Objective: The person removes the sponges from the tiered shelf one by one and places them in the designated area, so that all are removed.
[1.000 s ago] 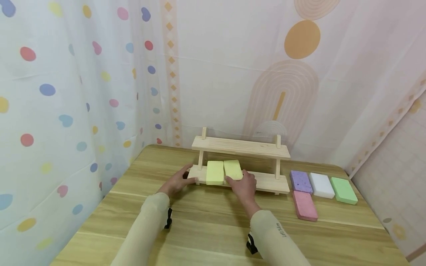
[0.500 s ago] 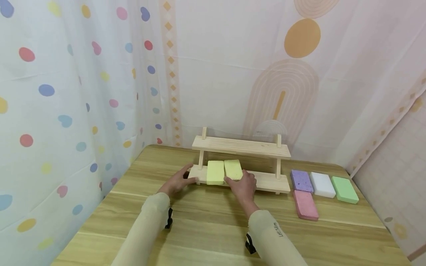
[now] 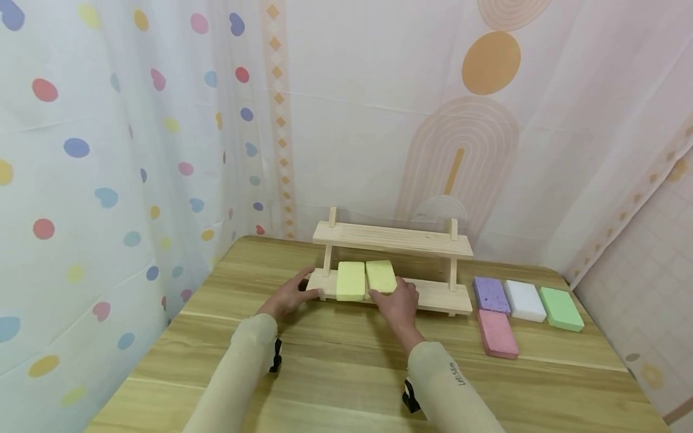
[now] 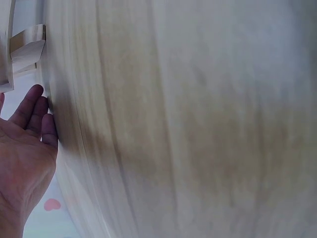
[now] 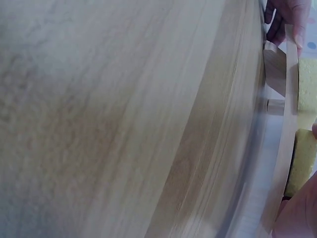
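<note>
A two-tier wooden shelf (image 3: 437, 296) stands on the table, bearing two yellow sponges on its lower board. My right hand (image 3: 397, 302) grips the right yellow sponge (image 3: 381, 275), thumb at its front edge and fingers at its right side. This sponge sits slightly askew, a narrow gap from the left yellow sponge (image 3: 351, 280). At the lower board's left end, my left hand (image 3: 288, 297) holds on with the thumb in front and a finger reaching behind. The left wrist view shows the palm and several fingers of the left hand (image 4: 25, 158) beside the shelf's foot.
Right of the shelf lie a purple sponge (image 3: 490, 295), a white sponge (image 3: 524, 300) and a green sponge (image 3: 560, 309) in a row. A pink sponge (image 3: 497, 334) lies in front of the purple one. Patterned curtains (image 3: 352, 120) hang behind the wooden table (image 3: 335, 373).
My right hand has shifted the right yellow sponge very slightly to the right, widening the gap a little. The left hand stays at the shelf's left end.
</note>
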`<action>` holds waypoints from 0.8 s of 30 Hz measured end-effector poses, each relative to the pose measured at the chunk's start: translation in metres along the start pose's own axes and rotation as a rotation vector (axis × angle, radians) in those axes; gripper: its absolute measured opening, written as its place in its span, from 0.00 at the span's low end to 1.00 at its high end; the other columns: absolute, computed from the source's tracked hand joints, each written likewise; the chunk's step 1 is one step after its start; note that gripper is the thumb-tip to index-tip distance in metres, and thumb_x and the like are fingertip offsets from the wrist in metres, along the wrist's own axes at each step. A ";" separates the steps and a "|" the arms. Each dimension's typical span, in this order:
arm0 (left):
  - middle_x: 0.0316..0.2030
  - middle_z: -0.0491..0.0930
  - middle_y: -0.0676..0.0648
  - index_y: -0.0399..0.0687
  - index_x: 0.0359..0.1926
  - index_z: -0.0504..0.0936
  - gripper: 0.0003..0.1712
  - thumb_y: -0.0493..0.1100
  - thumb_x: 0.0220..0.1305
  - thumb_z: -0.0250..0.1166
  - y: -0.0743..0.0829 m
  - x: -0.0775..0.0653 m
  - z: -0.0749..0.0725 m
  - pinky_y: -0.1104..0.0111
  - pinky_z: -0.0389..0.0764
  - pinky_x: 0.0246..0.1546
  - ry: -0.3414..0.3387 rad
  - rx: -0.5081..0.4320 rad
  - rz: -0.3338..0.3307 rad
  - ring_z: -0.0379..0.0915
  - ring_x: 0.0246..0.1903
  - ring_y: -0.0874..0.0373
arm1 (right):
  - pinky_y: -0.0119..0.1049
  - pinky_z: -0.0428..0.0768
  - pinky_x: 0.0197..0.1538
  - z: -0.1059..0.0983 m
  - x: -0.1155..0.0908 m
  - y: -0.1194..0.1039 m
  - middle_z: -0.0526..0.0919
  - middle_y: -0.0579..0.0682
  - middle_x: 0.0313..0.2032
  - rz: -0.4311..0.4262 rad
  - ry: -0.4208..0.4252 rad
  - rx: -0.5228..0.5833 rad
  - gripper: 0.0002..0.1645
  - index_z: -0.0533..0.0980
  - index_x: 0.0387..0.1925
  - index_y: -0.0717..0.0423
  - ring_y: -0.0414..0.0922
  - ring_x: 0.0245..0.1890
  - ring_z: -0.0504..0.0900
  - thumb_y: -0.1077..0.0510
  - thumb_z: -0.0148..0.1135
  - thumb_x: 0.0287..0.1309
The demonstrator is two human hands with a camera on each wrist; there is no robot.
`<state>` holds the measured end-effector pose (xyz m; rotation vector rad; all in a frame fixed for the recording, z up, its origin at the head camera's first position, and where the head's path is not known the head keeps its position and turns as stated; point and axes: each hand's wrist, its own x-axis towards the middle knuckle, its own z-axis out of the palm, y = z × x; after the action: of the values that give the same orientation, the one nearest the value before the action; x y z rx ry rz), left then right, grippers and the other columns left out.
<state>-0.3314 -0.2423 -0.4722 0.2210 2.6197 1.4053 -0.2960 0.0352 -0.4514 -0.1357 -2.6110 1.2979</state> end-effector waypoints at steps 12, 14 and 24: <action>0.68 0.63 0.32 0.48 0.79 0.49 0.50 0.58 0.67 0.65 0.000 0.000 0.001 0.43 0.59 0.66 -0.001 -0.016 -0.005 0.58 0.68 0.38 | 0.56 0.69 0.62 -0.017 0.005 0.009 0.68 0.70 0.59 0.033 -0.001 0.113 0.48 0.66 0.66 0.71 0.65 0.61 0.66 0.45 0.70 0.55; 0.69 0.62 0.32 0.49 0.79 0.49 0.50 0.58 0.67 0.65 0.000 0.000 0.001 0.43 0.59 0.66 -0.001 -0.016 -0.006 0.57 0.69 0.38 | 0.56 0.69 0.63 -0.021 0.005 0.010 0.68 0.70 0.60 0.033 -0.005 0.121 0.48 0.65 0.67 0.71 0.65 0.62 0.66 0.45 0.70 0.55; 0.72 0.55 0.29 0.49 0.79 0.48 0.51 0.60 0.67 0.65 0.000 -0.003 0.001 0.43 0.55 0.68 -0.003 0.010 -0.009 0.50 0.71 0.35 | 0.53 0.73 0.54 -0.043 0.001 0.017 0.71 0.67 0.57 -0.028 -0.002 0.135 0.45 0.68 0.65 0.69 0.59 0.54 0.72 0.45 0.71 0.54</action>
<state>-0.3288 -0.2422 -0.4719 0.2123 2.6219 1.3884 -0.2867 0.0790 -0.4394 -0.0754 -2.5075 1.4590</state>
